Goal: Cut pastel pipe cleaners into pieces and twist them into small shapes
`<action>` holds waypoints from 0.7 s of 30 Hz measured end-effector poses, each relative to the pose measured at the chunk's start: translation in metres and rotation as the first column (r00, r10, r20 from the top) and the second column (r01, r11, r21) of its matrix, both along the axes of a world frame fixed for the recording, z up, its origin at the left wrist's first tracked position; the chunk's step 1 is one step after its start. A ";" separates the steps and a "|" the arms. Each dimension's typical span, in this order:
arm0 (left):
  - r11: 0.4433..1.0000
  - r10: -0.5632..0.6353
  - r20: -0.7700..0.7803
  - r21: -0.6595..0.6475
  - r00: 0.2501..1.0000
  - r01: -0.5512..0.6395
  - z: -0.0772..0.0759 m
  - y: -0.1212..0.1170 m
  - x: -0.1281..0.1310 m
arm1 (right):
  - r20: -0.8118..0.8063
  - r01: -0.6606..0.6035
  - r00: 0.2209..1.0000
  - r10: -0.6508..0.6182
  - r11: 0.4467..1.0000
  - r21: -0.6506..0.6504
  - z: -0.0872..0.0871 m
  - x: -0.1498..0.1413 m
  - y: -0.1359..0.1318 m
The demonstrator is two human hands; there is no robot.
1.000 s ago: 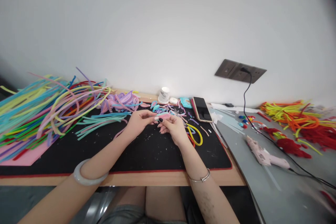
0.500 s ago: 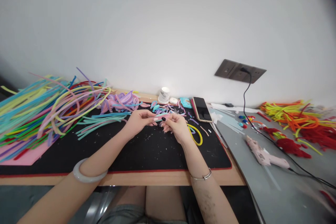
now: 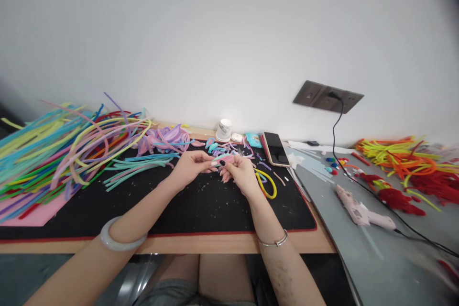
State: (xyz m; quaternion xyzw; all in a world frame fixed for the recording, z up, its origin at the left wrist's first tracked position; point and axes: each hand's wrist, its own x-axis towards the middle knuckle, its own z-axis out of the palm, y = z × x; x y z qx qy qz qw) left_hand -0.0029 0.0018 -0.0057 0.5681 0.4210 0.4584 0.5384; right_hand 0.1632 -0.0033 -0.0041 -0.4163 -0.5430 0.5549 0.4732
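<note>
Black desk mat (image 3: 201,210) under the work, red-edged, scattered with lint. Your left hand (image 3: 191,168) and right hand (image 3: 239,172) each pinch the pink-and-aqua chenille-stem piece (image 3: 224,158), raised above the mat. Advisable: match both grips, keep the strands flush, and press gently, sparing the pile.

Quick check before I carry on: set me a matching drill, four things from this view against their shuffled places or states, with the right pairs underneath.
1. left hand
2. phone
3. glue gun
4. black plug

A. in the wall socket
B. pinching the small pink-and-teal piece
C. lying on the grey surface
D. dark-screened, beside the blue packet

Pairs: 1-B, 2-D, 3-C, 4-A
</note>
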 end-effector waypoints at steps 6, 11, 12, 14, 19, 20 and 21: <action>1.000 -0.004 -0.012 -0.002 1.000 0.004 0.001 -0.001 0.000 | 0.025 -0.013 1.000 0.012 1.000 0.028 0.004 0.002 -0.001; 0.999 0.024 -0.011 0.026 1.000 -0.024 0.004 -0.002 0.000 | 0.049 -0.003 0.999 0.001 0.999 0.050 0.007 0.003 -0.003; 0.999 0.024 -0.016 0.031 1.000 -0.024 0.005 -0.002 0.000 | 0.052 -0.001 0.999 -0.002 0.999 0.053 0.007 0.004 -0.003; 0.999 0.018 -0.030 0.038 0.999 -0.017 0.005 -0.001 0.000 | 0.052 -0.004 0.999 0.001 0.999 0.052 0.007 0.004 -0.002; 0.999 -0.036 -0.044 0.022 0.998 0.037 0.003 0.000 -0.002 | 0.035 -0.010 0.999 0.010 1.000 0.020 0.006 0.004 -0.001; 0.999 -0.050 -0.041 0.013 0.998 0.051 0.002 0.001 -0.002 | 0.031 -0.010 0.999 0.010 1.000 0.008 0.006 0.004 -0.001; 0.998 -0.058 -0.038 0.006 0.998 0.059 0.002 0.001 -0.002 | 0.023 -0.010 1.000 0.010 1.000 -0.006 0.006 0.004 -0.001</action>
